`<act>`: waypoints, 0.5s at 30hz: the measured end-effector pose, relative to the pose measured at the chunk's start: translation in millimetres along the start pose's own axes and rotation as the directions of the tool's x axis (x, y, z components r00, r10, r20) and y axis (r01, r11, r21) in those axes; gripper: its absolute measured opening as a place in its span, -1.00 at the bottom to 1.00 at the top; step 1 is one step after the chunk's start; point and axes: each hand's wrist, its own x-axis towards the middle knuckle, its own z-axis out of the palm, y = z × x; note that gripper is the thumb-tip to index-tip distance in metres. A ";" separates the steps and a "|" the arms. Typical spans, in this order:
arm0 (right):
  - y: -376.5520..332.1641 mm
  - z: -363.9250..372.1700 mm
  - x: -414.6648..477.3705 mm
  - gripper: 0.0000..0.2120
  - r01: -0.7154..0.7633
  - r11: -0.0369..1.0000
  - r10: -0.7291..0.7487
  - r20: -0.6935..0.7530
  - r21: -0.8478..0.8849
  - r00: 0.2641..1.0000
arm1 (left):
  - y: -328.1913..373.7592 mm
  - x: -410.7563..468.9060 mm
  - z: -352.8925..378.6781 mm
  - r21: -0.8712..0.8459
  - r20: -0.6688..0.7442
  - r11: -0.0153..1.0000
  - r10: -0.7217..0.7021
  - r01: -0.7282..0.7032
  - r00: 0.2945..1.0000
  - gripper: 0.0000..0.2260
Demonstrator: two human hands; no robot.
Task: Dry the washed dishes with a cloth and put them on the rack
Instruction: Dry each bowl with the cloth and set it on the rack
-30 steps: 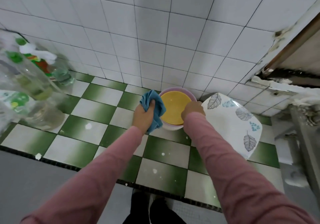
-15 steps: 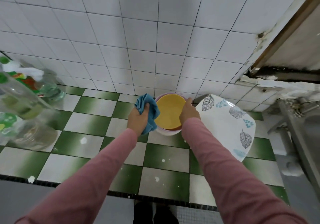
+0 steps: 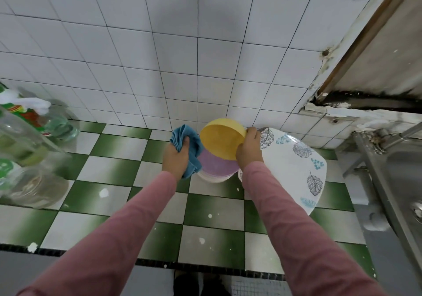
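Observation:
My right hand (image 3: 249,150) grips the right rim of a yellow bowl (image 3: 221,139) and holds it tilted up above a purple bowl (image 3: 215,165). The purple bowl sits in a small stack with a white dish (image 3: 213,178) under it, against the tiled wall. My left hand (image 3: 177,159) clutches a bunched blue cloth (image 3: 186,141) just left of the stack. A large white plate with leaf prints (image 3: 296,161) lies tilted to the right, partly behind my right forearm.
The green and white checkered counter (image 3: 114,170) runs along a white tiled wall (image 3: 182,55). Clear bottles and jars (image 3: 29,149) crowd the left side. A steel sink (image 3: 399,181) sits at the right edge, below a damaged window frame (image 3: 365,44).
My right hand has lifted the yellow bowl out of the stack and tipped it up, uncovering the purple bowl. The left hand with the cloth has stayed beside the stack.

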 end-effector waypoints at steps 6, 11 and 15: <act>-4.3 -6.9 -9.7 -0.55 0.054 0.975 -0.023 -0.144 0.217 0.989 | -0.5 -3.2 -3.6 0.007 0.019 1.000 -0.004 0.004 1.000 -0.89; -10.7 -6.2 -21.1 -0.41 0.012 0.937 0.028 -0.109 0.349 0.994 | 1.8 -6.2 -5.9 0.005 0.038 1.000 -0.024 0.024 0.999 -0.85; -15.7 -8.1 -29.9 -0.26 -0.019 0.894 0.067 -0.092 0.447 0.993 | 3.4 -8.1 -6.8 -0.025 0.045 0.999 -0.043 0.044 0.998 -0.87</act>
